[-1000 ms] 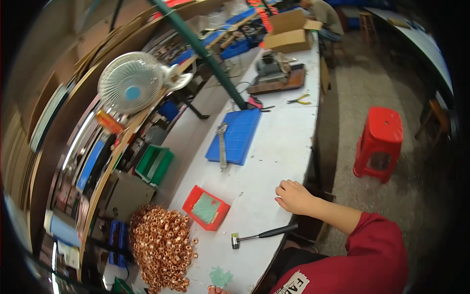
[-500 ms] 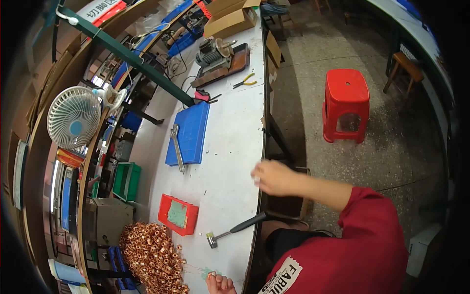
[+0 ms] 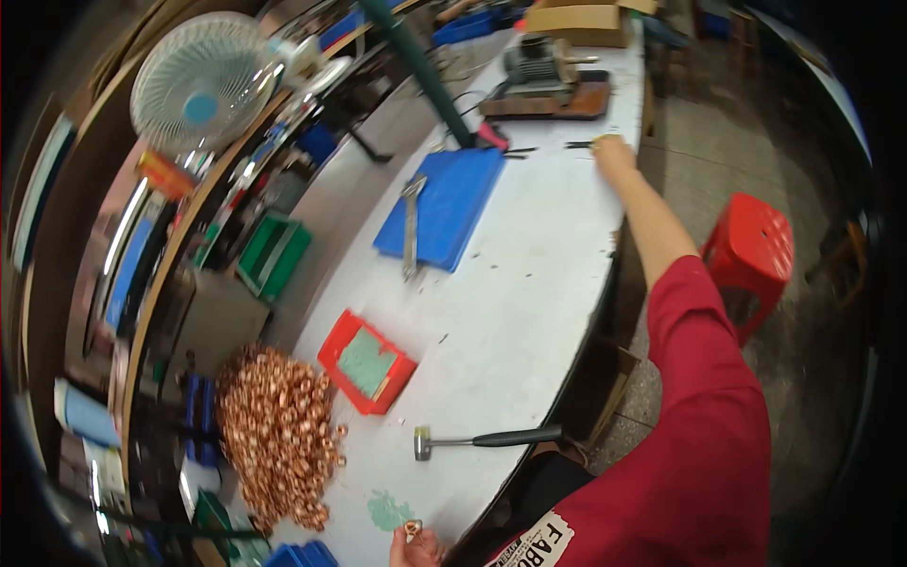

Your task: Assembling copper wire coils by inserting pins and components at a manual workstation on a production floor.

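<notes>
My right hand [image 3: 616, 159] is stretched far across the bench, its fingers closed over the yellow handles of a pair of pliers [image 3: 577, 146]. The dark jaws lie on the white tabletop and point left. At the near edge, my left hand [image 3: 419, 550] pinches a small copper coil [image 3: 413, 529] between thumb and fingers. Beside it is a green smear [image 3: 389, 510] on the table. A large heap of similar copper coils [image 3: 279, 435] lies to the left of that hand. Up and to the right of the left hand rests a hammer [image 3: 477, 439] with a black handle.
A red bin [image 3: 397, 386] with a green block inside stands mid-bench. Beyond it, an adjustable wrench [image 3: 411, 227] lies on a blue plastic board [image 3: 463, 203]. An electric motor [image 3: 534, 64] sits on a tray at the far end. A red stool [image 3: 761, 236] stands right of the bench.
My right hand has reached from the bench's right edge to the pliers at the far end and closed on their handles. The view has turned; my left hand still holds the coil.
</notes>
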Motion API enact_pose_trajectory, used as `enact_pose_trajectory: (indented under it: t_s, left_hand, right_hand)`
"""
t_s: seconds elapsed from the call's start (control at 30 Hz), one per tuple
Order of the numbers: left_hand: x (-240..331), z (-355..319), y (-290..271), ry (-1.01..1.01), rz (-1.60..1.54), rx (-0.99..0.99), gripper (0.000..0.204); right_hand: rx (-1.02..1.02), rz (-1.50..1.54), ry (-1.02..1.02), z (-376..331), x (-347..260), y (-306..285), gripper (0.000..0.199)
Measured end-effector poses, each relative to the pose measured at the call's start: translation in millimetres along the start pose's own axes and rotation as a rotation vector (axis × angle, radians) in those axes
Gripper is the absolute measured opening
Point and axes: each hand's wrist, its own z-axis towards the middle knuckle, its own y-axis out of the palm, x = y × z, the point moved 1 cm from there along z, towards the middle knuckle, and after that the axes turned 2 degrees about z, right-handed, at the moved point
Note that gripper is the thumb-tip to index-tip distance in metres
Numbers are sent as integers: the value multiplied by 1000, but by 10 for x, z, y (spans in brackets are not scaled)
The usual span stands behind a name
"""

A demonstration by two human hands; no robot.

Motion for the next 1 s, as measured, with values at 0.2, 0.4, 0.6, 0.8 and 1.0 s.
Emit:
enact_pose_trajectory:
  t_s: [0.2,0.4,0.6,0.8,1.0]
  left_hand:
    - [1,-102,92,25,68,-187,20]
    - [-96,97,27,94,-115,-176,10]
    - [-106,123,-101,152,-210,-254,5]
    - [-9,137,76,96,-123,-162,21]
    - [22,181,-72,157,-153,-280,30]
  right_hand:
    - [50,-67,-328,336,-109,697,13]
    - [31,-126,-295,702,675,1158,28]
    - [-157,-113,-143,1242,970,1082,29]
    - [-36,-480,-201,871,491,896,20]
    - [89,-386,38,911,550,339,31]
